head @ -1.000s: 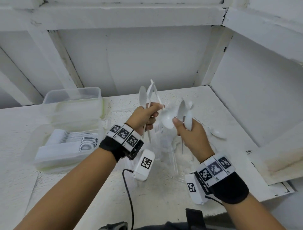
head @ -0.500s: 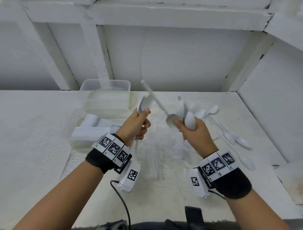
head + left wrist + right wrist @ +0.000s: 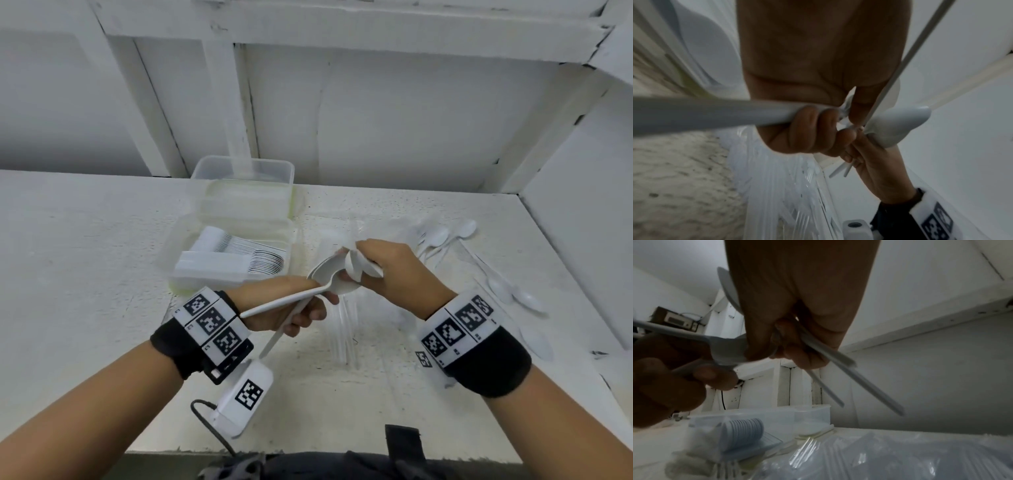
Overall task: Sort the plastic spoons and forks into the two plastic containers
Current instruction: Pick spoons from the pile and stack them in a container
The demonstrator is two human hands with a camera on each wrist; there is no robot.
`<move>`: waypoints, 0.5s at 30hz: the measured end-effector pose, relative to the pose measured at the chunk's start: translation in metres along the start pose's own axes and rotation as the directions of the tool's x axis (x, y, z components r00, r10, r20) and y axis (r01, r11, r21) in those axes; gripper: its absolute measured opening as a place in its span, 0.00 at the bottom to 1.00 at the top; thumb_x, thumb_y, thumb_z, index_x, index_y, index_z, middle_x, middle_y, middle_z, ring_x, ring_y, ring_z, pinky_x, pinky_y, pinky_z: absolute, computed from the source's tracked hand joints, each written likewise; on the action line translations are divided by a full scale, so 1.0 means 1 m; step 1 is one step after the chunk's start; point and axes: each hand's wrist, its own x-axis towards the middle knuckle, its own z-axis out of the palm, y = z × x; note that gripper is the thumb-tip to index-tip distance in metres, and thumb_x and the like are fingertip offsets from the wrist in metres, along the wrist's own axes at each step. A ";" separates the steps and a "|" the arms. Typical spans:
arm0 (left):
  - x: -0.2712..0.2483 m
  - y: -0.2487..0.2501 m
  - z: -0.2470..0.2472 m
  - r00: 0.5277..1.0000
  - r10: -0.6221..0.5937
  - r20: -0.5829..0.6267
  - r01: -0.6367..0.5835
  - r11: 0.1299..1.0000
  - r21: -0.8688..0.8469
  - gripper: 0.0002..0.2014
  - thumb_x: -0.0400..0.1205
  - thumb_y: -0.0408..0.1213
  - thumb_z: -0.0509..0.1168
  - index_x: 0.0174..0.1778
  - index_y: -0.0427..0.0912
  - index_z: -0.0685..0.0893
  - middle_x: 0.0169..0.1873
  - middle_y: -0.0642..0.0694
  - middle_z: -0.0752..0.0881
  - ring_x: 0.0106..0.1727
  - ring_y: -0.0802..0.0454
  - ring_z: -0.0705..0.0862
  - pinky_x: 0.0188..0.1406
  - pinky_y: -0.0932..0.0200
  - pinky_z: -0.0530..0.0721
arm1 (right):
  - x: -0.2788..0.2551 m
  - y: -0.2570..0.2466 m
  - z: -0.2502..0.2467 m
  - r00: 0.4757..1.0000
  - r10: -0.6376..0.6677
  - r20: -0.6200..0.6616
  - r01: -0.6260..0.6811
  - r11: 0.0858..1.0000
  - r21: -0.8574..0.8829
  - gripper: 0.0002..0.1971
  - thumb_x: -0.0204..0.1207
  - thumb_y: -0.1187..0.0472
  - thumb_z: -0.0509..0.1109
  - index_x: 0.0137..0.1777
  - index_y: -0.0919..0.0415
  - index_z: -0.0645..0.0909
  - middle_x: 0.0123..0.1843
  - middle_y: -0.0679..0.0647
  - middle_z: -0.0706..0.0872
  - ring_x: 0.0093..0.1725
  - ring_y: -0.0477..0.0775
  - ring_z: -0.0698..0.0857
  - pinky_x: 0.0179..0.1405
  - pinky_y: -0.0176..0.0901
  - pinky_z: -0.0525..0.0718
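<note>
My left hand (image 3: pixel 305 310) grips the handles of two white plastic spoons (image 3: pixel 327 279); their handles point back past my wrist and their bowls meet my right hand. In the left wrist view the fingers (image 3: pixel 813 128) curl round one handle. My right hand (image 3: pixel 363 262) grips a small bunch of white spoons (image 3: pixel 359 270), whose handles (image 3: pixel 830 360) stick out below the fist. Both hands hover over the table, right of the near clear container (image 3: pixel 191 236), which holds a neat row of stacked spoons (image 3: pixel 260 262). Behind it stands a second clear container (image 3: pixel 284 171), seemingly empty.
Loose white spoons (image 3: pixel 442 236) lie at the back right of the white table (image 3: pixel 85 274), and more spoons (image 3: pixel 524 298) lie along its right side. Clear plastic wrappers (image 3: pixel 342 329) lie under my hands. Walls close off the back and right.
Both hands have come lower and closer together until they meet. The spoons in my left hand have tipped from upright to lying nearly level, handles toward my wrist.
</note>
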 end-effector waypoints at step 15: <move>0.000 -0.008 0.010 0.990 0.009 0.141 0.002 0.997 -0.078 0.13 0.75 0.47 0.59 0.52 0.44 0.73 0.25 0.48 0.76 0.22 0.58 0.71 0.19 0.67 0.71 | 0.002 -0.008 -0.003 0.987 0.157 -0.032 -0.154 0.985 0.079 0.14 0.70 0.64 0.77 0.31 0.52 0.74 0.28 0.45 0.78 0.30 0.41 0.78 0.29 0.29 0.72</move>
